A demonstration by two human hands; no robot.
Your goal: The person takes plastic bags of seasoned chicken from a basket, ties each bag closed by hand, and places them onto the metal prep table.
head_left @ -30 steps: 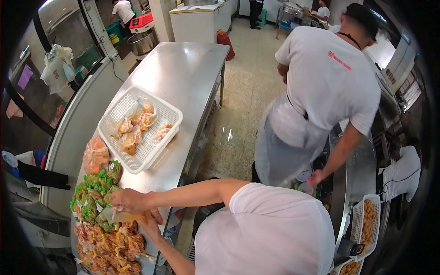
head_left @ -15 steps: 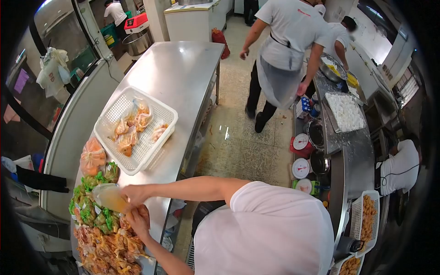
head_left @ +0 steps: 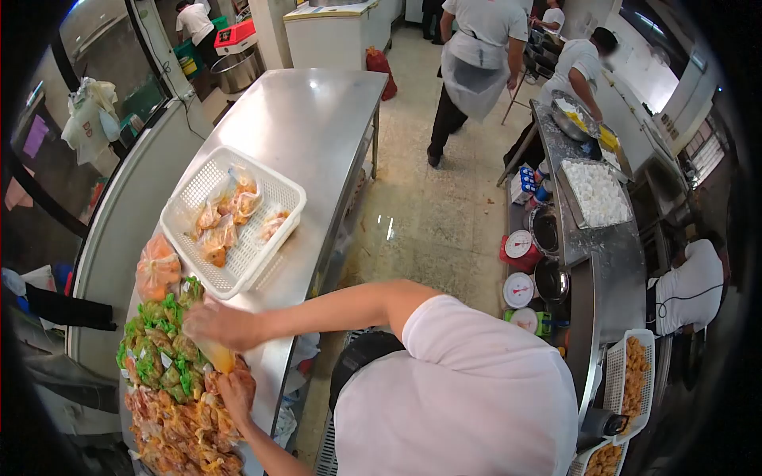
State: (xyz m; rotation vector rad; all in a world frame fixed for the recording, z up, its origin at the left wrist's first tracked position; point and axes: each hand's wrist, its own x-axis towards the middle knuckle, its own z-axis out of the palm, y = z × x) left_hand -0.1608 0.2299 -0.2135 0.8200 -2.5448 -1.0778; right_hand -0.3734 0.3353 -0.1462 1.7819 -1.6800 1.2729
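At the near left of the steel table, my right hand (head_left: 226,325), blurred by motion, is closed on a clear plastic bag (head_left: 220,357) with a yellowish tint. Just below, my left hand (head_left: 236,390) has its fingers closed round the bag's lower end, where a brownish-orange lump shows in part. Under and beside both hands lie many bags of orange-brown marinated meat pieces (head_left: 178,424), apparently chicken. Green-topped bags (head_left: 159,345) are heaped just beyond them. A tied bag of orange contents (head_left: 158,268) stands against the white basket (head_left: 274,254), which holds several bagged meat portions (head_left: 226,214).
The steel table (head_left: 305,103) stretches away ahead. On the right are a counter (head_left: 611,293), a tray of white pieces (head_left: 594,193), scales (head_left: 518,290) and baskets of fried pieces (head_left: 635,381). Other people (head_left: 480,59) stand or walk in the room.
My right hand has swung over the bag, which has gone from puffed out to gathered and narrow. My left hand has dropped slightly. A person in the aisle has walked farther off.
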